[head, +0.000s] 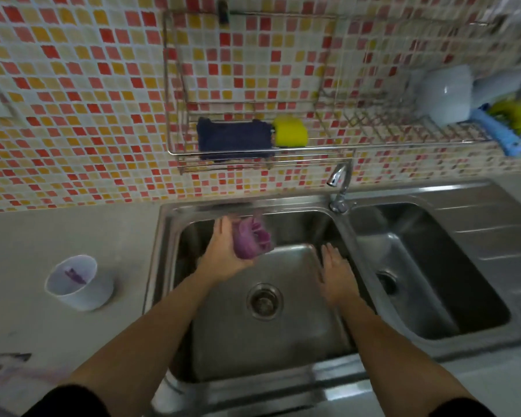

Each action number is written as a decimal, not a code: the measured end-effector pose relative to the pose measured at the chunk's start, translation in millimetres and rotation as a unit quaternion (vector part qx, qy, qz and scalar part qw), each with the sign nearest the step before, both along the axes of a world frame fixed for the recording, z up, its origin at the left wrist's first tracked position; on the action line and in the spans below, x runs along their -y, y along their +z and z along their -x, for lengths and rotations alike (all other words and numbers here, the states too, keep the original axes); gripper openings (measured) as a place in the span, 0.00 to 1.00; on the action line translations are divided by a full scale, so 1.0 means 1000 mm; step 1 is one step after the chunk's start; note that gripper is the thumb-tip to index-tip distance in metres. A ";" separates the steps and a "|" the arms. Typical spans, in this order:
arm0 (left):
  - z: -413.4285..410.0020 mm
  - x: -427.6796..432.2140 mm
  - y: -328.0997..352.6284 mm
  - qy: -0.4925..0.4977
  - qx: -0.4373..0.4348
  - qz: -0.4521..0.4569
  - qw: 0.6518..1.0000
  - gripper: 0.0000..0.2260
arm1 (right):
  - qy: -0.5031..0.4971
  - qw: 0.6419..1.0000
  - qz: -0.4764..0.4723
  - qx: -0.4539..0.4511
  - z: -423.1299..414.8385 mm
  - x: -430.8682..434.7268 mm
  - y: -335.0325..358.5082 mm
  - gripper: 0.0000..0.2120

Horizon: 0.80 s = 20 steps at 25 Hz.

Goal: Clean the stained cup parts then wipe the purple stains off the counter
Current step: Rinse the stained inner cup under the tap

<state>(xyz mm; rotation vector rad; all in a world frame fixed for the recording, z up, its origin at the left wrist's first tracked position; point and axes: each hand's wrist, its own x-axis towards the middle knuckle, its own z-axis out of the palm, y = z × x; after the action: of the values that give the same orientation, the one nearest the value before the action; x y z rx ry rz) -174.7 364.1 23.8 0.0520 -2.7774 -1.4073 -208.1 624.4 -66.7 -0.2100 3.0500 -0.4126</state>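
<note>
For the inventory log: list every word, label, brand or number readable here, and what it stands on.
No text can be read.
Blue pack at the rack's right end: pale marks, too blurred.
White cup on the counter: purple stains, no print.
Stained cup part in the left hand: blurred, no lettering shows.

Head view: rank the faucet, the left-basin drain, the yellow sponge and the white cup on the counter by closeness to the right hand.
From the right hand:
1. faucet, just behind it, and left-basin drain, down to its left: too close to call.
2. yellow sponge, up on the wall rack.
3. white cup, far left on the counter.
</note>
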 end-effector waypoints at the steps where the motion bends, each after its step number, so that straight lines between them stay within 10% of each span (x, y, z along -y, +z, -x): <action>1: 0.005 -0.015 -0.008 0.004 -0.002 0.021 1.000 0.41 | -0.012 1.000 -0.021 0.000 0.003 -0.022 -0.007 0.29; 12: 0.064 -0.078 -0.060 -0.104 0.034 0.410 0.905 0.34 | 0.016 0.996 -0.083 0.020 0.005 -0.104 -0.053 0.30; 20: 0.082 -0.088 -0.055 -0.187 -0.159 0.594 0.766 0.39 | 0.014 0.996 -0.083 0.000 0.006 -0.104 -0.059 0.31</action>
<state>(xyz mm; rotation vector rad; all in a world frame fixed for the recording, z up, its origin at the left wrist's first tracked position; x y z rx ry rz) -256.6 451.8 -31.1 -0.6999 -2.8529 0.5357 -214.1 728.4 -125.8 -0.2433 3.0565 -0.1548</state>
